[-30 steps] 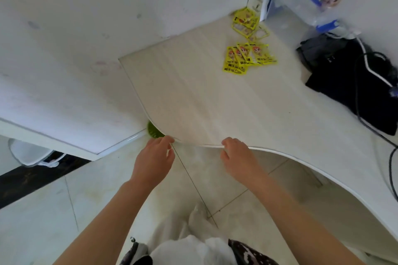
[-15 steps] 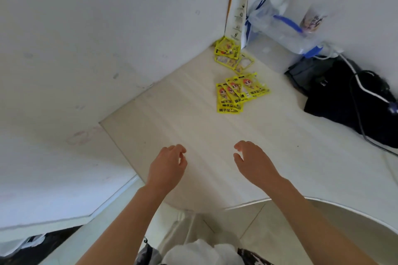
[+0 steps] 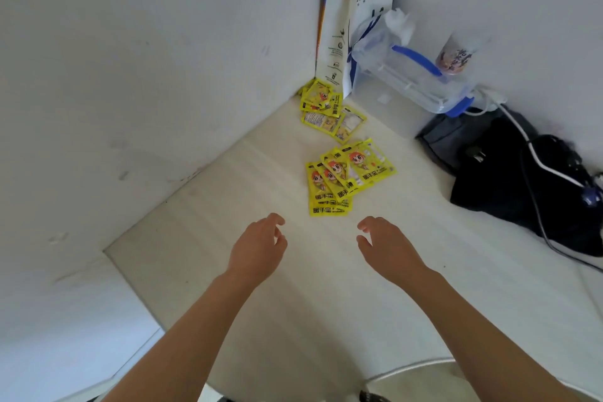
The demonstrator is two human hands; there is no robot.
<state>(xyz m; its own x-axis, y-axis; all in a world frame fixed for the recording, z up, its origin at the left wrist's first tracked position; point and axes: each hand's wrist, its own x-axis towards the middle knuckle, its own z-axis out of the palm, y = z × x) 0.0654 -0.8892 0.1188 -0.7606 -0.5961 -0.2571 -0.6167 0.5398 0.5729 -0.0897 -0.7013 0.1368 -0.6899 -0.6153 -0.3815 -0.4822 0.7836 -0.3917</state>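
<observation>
The left hand (image 3: 257,245) and right hand (image 3: 385,246) hover empty, fingers loosely spread. The yellow packets (image 3: 346,178) lie just beyond, roughly between them.

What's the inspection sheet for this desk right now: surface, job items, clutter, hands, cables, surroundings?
Surface: pale wood-grain desk with a curved front edge.
Job's things: near fan of yellow sachets lies just ahead of both hands, untouched; corner pile of yellow sachets lies by the wall.
Clutter: white paper bag stands in the corner; clear plastic box with blue handle beside it; cup behind the box; black bag at the right.
Hands: left hand and right hand are open, over the desk, holding nothing.
Cables: white cable and black cable run over the black bag.
Surroundings: white walls meet at the corner.
</observation>
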